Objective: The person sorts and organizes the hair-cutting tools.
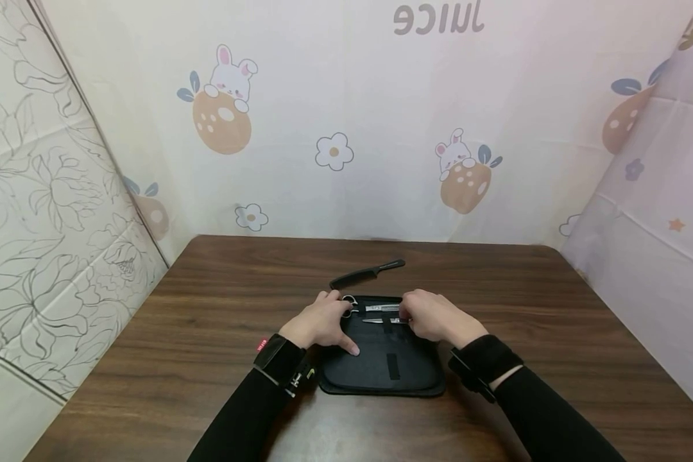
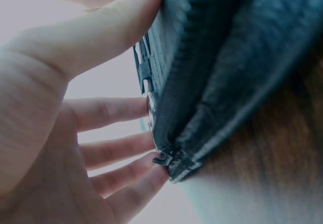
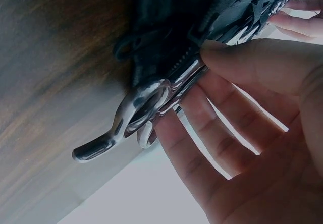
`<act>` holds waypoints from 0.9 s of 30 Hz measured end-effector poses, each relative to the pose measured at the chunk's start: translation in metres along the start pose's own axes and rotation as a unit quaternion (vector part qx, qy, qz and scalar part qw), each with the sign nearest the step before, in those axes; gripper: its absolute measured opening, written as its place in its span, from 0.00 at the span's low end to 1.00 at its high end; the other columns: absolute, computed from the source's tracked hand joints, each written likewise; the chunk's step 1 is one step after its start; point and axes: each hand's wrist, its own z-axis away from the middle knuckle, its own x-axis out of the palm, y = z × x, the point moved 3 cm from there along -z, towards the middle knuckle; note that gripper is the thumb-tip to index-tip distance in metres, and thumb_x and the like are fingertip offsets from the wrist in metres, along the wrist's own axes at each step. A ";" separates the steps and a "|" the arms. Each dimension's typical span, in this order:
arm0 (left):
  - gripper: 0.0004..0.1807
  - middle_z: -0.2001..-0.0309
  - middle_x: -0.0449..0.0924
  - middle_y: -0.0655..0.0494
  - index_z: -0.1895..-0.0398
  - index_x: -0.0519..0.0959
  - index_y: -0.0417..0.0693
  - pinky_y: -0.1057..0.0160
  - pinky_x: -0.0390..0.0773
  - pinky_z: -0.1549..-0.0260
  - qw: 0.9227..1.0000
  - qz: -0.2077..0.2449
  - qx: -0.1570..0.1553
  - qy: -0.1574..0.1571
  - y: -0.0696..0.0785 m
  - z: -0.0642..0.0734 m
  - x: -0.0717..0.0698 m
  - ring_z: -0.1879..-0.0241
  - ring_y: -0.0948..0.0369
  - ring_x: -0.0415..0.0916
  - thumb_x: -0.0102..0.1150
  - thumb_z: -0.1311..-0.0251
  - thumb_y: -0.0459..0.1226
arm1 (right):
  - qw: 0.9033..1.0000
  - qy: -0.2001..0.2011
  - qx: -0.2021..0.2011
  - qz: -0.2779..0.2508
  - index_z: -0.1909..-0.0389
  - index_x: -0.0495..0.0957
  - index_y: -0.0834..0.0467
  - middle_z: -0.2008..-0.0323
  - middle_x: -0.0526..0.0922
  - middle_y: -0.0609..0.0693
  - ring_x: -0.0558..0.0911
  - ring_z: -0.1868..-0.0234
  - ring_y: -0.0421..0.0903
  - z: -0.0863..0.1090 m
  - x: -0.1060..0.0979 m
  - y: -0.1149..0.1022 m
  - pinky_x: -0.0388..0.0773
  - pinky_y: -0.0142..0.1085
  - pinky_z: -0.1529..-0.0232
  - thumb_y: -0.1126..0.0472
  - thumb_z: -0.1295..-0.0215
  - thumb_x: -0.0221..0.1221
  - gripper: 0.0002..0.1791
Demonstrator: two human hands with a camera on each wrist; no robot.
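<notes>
A black zip case (image 1: 375,366) lies flat on the table, two pairs of scissors across its upper part. My left hand (image 1: 325,324) rests along the case's left side, thumb on the cover and fingers near the finger rings of the upper scissors (image 1: 383,308). In the left wrist view its fingers (image 2: 118,110) reach straight to the case edge by the zip pull. With thumb and fingers my right hand (image 1: 436,316) pinches the lower scissors (image 3: 144,103) by the shanks near the rings. Their blades (image 1: 375,320) point left at a black strap.
Behind the case lies a black comb (image 1: 358,277) with its handle toward the right. The wooden table (image 1: 237,289) meets a printed curtain (image 1: 346,192) at the back. Another black strap (image 1: 393,367) sits lower on the case.
</notes>
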 end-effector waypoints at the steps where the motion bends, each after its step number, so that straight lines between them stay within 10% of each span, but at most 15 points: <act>1: 0.49 0.31 0.66 0.46 0.30 0.74 0.48 0.49 0.72 0.40 1.000 0.000 0.000 0.000 0.000 0.000 0.000 0.34 0.49 0.61 0.81 0.55 0.56 | 1.000 -0.001 0.002 0.001 0.60 0.86 0.57 0.60 0.83 0.50 0.80 0.60 0.45 0.000 0.001 0.000 0.81 0.44 0.61 0.72 0.34 0.61 0.10; 27: 0.48 0.31 0.66 0.47 0.30 0.74 0.48 0.49 0.72 0.39 1.000 -0.005 0.003 0.000 0.000 0.000 -0.001 0.34 0.49 0.61 0.80 0.54 0.56 | 0.999 -0.023 0.013 -0.032 0.62 0.87 0.57 0.62 0.84 0.50 0.79 0.64 0.44 -0.010 0.003 -0.005 0.81 0.44 0.60 0.75 0.37 0.60 0.12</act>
